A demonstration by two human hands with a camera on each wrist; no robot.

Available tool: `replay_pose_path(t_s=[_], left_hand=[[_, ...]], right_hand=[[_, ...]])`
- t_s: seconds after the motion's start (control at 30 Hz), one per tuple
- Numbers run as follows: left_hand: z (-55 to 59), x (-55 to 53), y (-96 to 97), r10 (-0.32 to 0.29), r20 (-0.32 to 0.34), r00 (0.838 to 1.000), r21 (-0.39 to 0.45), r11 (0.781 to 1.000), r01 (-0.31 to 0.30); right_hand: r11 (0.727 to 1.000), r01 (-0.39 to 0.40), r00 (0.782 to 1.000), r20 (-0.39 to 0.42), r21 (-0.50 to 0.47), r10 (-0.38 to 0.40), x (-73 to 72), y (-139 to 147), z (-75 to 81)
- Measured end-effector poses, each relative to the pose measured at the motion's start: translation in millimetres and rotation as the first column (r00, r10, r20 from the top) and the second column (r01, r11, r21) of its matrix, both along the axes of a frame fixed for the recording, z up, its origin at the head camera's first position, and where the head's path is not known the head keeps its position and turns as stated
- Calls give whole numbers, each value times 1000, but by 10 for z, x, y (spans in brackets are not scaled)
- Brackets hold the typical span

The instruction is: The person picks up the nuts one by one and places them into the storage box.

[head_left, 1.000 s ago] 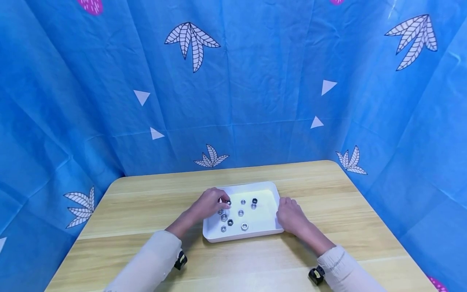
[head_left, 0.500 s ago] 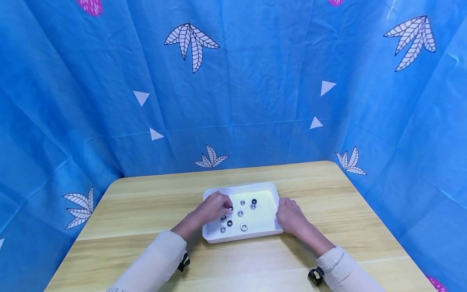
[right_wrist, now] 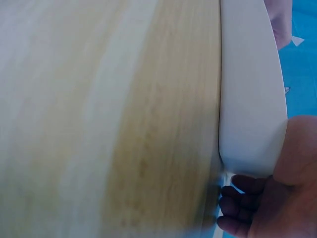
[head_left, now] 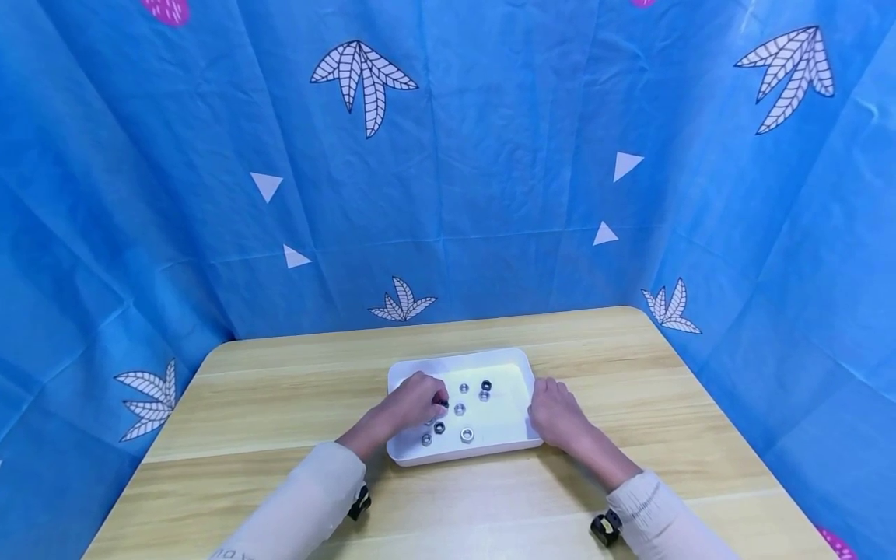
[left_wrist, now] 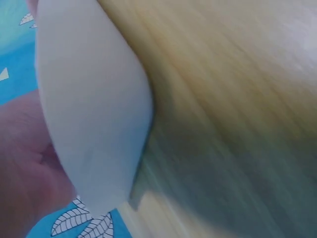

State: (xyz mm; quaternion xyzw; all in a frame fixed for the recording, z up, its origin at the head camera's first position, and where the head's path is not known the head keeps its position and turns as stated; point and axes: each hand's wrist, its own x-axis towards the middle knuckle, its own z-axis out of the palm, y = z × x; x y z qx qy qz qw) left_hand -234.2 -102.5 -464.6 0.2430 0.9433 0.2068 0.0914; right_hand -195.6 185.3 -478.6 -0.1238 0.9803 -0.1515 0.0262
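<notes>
A white shallow tray (head_left: 514, 412) with several hex nuts in it lies on the wooden table. My left hand (head_left: 414, 400) reaches over its left part and pinches a dark nut (head_left: 444, 403) between thumb and fingertips; that nut is partly hidden. My right hand (head_left: 558, 414) grips the tray's right end, and in the right wrist view its fingers curl against the outer wall. To the right of the left hand lie a black nut (head_left: 486, 385) and a silver nut (head_left: 484, 396). Nearer the front wall sit a large silver nut (head_left: 467, 435) and a dark nut (head_left: 439, 428).
The pale wooden table (head_left: 301, 389) extends around the tray. A blue patterned curtain (head_left: 490, 155) hangs behind it and at both sides. Black wrist devices (head_left: 605, 529) show under the sleeves.
My left hand has moved slightly right and toward the front inside the tray, with the dark nut at its fingertips. The right hand stays at the tray's right end.
</notes>
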Motion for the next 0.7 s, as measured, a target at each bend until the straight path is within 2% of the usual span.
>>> replay_pose_path(t_s=[0.1, 0.27, 0.53, 0.7], left_hand=[[25, 13, 15, 30, 45, 999, -4, 1000, -30], [66, 45, 53, 42, 68, 997, -15, 999, -41], [56, 64, 98, 29, 36, 999, -54, 998, -27], [26, 44, 109, 16, 6, 1000, -34, 999, -16]], right_hand=[[1000, 0, 1000, 11, 0, 0, 4, -9, 1], [1000, 9, 1000, 29, 9, -10, 11, -8, 9], [1000, 8, 1000, 26, 21, -9, 12, 25, 16], [1000, 14, 1000, 26, 13, -15, 11, 44, 12]])
